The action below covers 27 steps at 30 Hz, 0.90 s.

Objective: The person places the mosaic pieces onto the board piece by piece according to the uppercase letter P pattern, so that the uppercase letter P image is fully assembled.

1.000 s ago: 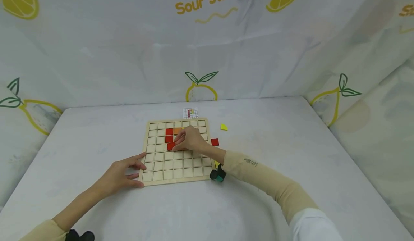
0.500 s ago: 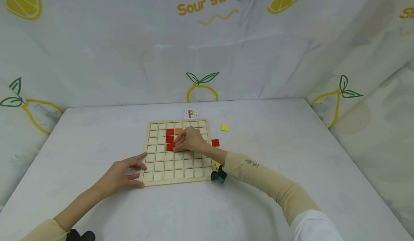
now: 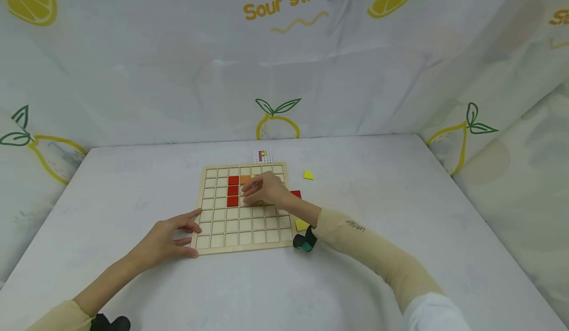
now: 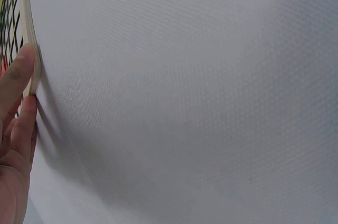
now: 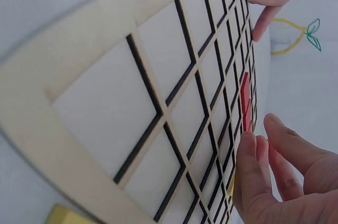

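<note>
A wooden grid board (image 3: pixel 242 249) lies on the white table. My left hand (image 3: pixel 161 241) rests its fingertips and thumb along the board's left edge near the front corner. On the grid, a column of red square tiles (image 3: pixel 233 190) sits in the cells, with an orange tile (image 3: pixel 245 179) right of the top one and part of a yellow piece behind the right hand. My right hand (image 3: pixel 267 192) hovers over the board just right of the lowest red tile, fingers bent and apart from the thumb, holding nothing. In the right wrist view the red tiles (image 5: pixel 246 100) lie beyond its fingertips.
Behind the board lies a small printed pattern card (image 3: pixel 263 155). To the right are a loose yellow quarter-round piece (image 3: pixel 308 175), a red tile (image 3: pixel 296 193) partly behind the forearm, and another yellow piece (image 3: pixel 301 225). A lemon-print curtain (image 3: pixel 186 74) hangs around the table.
The lowest red tile, earlier tilted in my right fingers, now lies flat in its cell. My right hand has let go and moved slightly right. The left hand stays put.
</note>
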### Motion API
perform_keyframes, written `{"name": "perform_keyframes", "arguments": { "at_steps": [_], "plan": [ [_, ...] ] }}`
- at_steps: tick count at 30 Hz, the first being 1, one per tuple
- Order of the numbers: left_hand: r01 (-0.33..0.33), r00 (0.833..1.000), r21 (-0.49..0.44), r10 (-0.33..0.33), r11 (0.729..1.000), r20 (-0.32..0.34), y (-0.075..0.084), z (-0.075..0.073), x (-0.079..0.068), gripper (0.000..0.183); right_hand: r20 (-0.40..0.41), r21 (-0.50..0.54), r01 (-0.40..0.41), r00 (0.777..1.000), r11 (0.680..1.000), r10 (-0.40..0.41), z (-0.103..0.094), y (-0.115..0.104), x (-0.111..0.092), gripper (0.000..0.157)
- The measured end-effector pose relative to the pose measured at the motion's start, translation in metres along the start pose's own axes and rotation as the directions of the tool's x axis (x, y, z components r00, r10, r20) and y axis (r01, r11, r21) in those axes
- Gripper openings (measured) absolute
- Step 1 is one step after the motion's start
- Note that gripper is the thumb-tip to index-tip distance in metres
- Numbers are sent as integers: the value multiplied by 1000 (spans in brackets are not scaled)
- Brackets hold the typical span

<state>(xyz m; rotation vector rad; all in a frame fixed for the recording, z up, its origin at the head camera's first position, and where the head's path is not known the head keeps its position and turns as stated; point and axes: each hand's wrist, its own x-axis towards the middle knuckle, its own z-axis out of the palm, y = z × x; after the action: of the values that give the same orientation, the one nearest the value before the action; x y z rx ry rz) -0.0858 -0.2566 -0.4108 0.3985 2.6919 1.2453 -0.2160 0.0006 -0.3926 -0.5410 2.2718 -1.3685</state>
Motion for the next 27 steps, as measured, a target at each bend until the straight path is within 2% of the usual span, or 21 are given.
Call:
{"name": "perform_keyframes", "arguments": {
  "at_steps": [5, 9, 11, 18, 22, 27],
  "plan": [
    [-6, 1000, 18, 6, 1000, -1, 1, 0, 1, 46, 12, 146, -47, 999, 988, 46, -23, 7, -12, 29],
    [-1, 1000, 11, 1, 1000, -1, 2, -1, 0, 49, -4, 201, -112, 993, 973, 115, -46, 16, -27, 32],
    [3, 1000, 8, -3, 1000, -1, 2, -1, 0, 50, -17, 205, -131, 990, 970, 137, -58, 22, -35, 33],
    [3, 1000, 4, -3, 1000, -4, 1, -1, -1, 57, -49, 212, -119, 990, 970, 132, -92, 45, -59, 39],
    [4, 1000, -13, -4, 1000, -5, 2, -1, -2, 54, -49, 166, -136, 988, 977, 146, -101, 56, -64, 39],
    [8, 1000, -49, -8, 999, -1, 2, 0, -2, 63, -66, 107, -141, 987, 984, 149, -101, 68, -62, 36]
  ]
}}
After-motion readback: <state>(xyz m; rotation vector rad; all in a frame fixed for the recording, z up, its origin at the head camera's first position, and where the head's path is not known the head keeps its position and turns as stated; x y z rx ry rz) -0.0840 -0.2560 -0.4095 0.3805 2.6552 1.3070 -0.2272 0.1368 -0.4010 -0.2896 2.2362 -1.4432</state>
